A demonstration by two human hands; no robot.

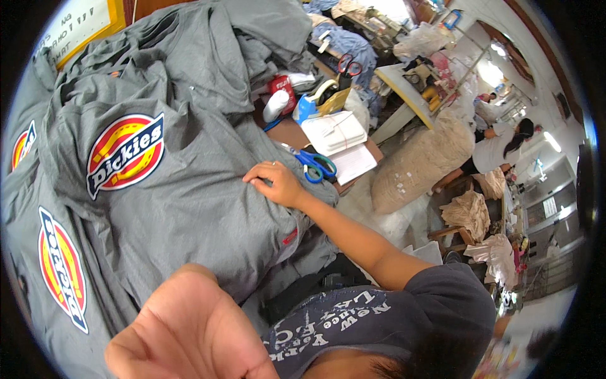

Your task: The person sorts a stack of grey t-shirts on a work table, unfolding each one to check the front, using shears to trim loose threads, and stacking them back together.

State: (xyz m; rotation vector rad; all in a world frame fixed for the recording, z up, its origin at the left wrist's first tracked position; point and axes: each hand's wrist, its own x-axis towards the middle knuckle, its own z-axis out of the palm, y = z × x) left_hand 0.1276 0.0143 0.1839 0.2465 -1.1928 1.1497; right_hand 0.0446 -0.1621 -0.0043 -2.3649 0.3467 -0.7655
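Large in the foreground at the lower left is my left hand [189,335]. Its palm side faces me, and its fingers are bent away or cut off, so what they do is hidden. My right hand [276,182] rests palm down on a grey T-shirt [183,208], its fingers loosely bent and a ring on one finger. No object shows in that hand. A round red, yellow and blue emblem [126,151] marks the shirt's front, and a small red tag [290,237] sits near its lower edge. Blue-handled scissors [315,165] lie just beyond my right hand.
More grey shirts [208,57] are heaped at the back left. Near the scissors are a white stack of cards [334,131], a tape dispenser [319,104] and a white bottle [276,105]. A bulging sack [423,164] stands right, and a person in white [499,148] works beyond.
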